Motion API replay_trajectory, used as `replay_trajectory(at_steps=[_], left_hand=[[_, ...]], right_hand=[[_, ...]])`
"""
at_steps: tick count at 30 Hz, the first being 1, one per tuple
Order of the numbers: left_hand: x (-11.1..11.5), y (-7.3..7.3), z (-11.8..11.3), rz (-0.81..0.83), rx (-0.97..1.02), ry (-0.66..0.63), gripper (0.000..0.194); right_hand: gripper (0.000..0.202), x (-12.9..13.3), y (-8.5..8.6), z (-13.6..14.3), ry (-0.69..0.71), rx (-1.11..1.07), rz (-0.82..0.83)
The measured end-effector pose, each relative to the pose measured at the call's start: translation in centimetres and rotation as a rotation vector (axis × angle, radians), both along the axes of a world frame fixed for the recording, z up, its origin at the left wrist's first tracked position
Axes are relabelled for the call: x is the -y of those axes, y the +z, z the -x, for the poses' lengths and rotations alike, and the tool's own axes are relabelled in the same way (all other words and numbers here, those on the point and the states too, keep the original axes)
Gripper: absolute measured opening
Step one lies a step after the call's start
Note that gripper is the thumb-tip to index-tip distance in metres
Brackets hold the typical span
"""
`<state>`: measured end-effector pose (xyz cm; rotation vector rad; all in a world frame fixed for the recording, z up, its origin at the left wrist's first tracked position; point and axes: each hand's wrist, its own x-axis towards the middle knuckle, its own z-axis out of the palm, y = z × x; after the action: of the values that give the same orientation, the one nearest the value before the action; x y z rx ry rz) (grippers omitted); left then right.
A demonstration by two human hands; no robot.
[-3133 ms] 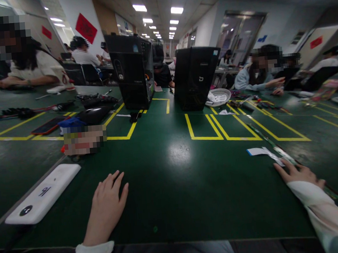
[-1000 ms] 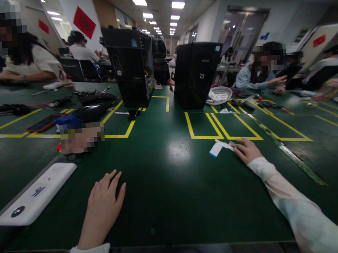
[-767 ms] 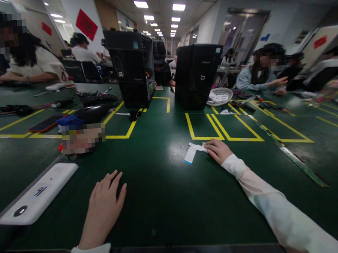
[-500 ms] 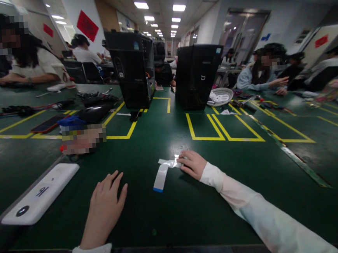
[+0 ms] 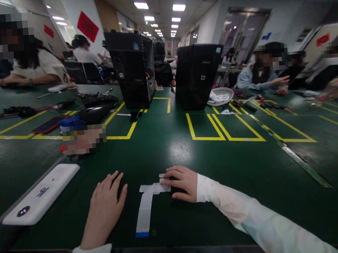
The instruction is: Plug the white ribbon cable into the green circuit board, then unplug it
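A flat white ribbon cable (image 5: 144, 214) with a blue end lies folded on the green tabletop, its long strip pointing toward the near edge. My right hand (image 5: 181, 183) rests over its right end, fingers apart, the fingertips touching the white strip. To the left of the cable, my left hand (image 5: 106, 205) lies on the table with its fingers spread and nothing in it.
Two black computer cases (image 5: 131, 71) (image 5: 197, 77) stand at the back. A white device (image 5: 42, 195) lies at the left, near cables and a phone (image 5: 49, 124). A white basket (image 5: 221, 96) sits behind yellow tape outlines. People sit around the table.
My right hand has moved toward me and to the left, and the ribbon cable has slid the same way with it. My left hand has stayed in place.
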<state>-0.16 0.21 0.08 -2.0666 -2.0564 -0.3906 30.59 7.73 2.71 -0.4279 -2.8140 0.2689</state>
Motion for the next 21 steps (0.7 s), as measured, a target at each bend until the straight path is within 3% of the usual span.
replay_trajectory(at_steps=[3, 5, 7, 10, 13, 17, 21], left_hand=[[0.0, -0.1, 0.0, 0.002, 0.002, 0.000, 0.059], [0.0, -0.1, 0.0, -0.005, 0.007, -0.001, 0.059], [0.0, -0.2, 0.0, -0.011, 0.012, -0.001, 0.058], [0.0, -0.2, 0.0, -0.005, 0.014, -0.002, 0.058], [0.0, -0.2, 0.0, 0.008, 0.012, -0.002, 0.059], [0.0, -0.1, 0.0, 0.007, 0.021, 0.001, 0.059], [0.0, 0.1, -0.1, 0.011, 0.029, -0.003, 0.059]], right_hand=[[0.059, -1.2, -0.8, -1.3, -0.109, -0.019, -0.074], [0.060, -3.2, -1.4, -3.6, -0.326, 0.009, -0.154], [0.059, -5.6, -1.9, -7.2, -0.661, 0.068, -0.211], [0.061, -8.5, -2.1, -14.3, -1.272, 0.105, -0.205], [0.069, -8.7, -1.5, -21.7, -1.828, 0.048, -0.088], [0.076, -6.4, -1.0, -29.2, -2.169, -0.060, -0.045], [0.082, -5.0, -1.7, -33.6, -2.239, -0.123, 0.073]])
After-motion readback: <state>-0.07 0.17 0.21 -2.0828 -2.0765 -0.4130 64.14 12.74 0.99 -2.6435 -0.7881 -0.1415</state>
